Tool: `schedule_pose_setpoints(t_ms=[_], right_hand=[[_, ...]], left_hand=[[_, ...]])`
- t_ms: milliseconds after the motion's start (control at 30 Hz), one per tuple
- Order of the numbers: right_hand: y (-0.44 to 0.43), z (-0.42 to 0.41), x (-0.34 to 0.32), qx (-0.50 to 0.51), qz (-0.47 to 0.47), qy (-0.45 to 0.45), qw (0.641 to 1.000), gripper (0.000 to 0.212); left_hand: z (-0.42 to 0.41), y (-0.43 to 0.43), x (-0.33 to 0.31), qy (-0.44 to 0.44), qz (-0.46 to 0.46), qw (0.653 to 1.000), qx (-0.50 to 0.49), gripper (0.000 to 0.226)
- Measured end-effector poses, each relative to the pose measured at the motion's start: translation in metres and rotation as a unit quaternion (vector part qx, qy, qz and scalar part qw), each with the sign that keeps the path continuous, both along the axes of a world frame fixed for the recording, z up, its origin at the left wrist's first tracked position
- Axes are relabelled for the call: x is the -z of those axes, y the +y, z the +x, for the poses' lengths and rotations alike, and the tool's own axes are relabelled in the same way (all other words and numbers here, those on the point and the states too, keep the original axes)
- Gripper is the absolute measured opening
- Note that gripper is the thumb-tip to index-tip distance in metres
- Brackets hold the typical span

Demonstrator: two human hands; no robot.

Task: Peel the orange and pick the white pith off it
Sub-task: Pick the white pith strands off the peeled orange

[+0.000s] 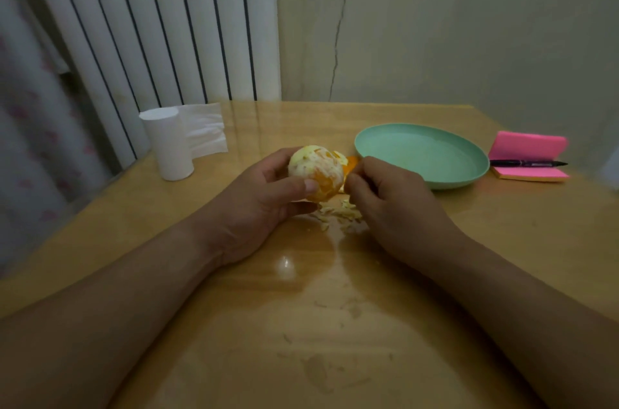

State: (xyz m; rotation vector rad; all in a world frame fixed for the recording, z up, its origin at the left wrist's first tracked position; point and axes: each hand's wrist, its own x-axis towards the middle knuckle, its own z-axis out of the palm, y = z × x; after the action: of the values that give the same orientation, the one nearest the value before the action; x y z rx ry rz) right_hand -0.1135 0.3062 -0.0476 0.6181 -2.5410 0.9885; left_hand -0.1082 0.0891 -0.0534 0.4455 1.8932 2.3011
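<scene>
Most of the rind is off the orange [315, 170], which the left hand [264, 204] grips just above the counter [301, 308], thumb across its near side and fingers curled behind. Its upper half wears white pith [308, 160]; bare flesh shows lower down, so the picking looks roughly half done. The right hand [392, 204], fingers curled, pinches at the fruit's right edge, though the strand is too small to make out. Pith scraps [338, 212] lie just beneath, peel [351, 162] just beyond, left of the green plate [469, 180].
</scene>
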Motion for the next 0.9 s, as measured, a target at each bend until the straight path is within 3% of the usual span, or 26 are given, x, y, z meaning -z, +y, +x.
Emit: schedule_pose_setpoints(t_ms=[100, 300, 367, 567, 733, 900], right_hand=[[0.002, 0.0, 0.001, 0.006, -0.011, 0.0, 1.0, 0.006], [0.003, 0.004, 0.001, 0.021, -0.029, 0.025, 0.999, 0.018], [0.001, 0.007, 0.0, 0.025, -0.038, 0.052, 0.998, 0.005], [-0.005, 0.017, -0.002, 0.015, -0.053, 0.082, 0.995, 0.009], [-0.007, 0.021, -0.006, -0.019, -0.092, 0.029, 0.995, 0.008], [-0.005, 0.021, -0.008, -0.035, -0.132, 0.017, 0.991, 0.007]], left_hand=[[0.002, 0.001, 0.001, 0.003, -0.002, 1.0, -0.022, 0.059], [0.003, -0.003, -0.003, -0.019, 0.029, 0.999, -0.003, 0.062], [0.002, -0.004, -0.003, -0.026, 0.043, 0.999, 0.003, 0.062], [0.001, -0.007, -0.001, -0.031, 0.051, 0.998, 0.014, 0.071], [0.003, -0.008, -0.001, 0.019, -0.014, 1.0, 0.003, 0.076], [0.01, -0.003, -0.006, 0.102, -0.114, 0.987, -0.056, 0.064]])
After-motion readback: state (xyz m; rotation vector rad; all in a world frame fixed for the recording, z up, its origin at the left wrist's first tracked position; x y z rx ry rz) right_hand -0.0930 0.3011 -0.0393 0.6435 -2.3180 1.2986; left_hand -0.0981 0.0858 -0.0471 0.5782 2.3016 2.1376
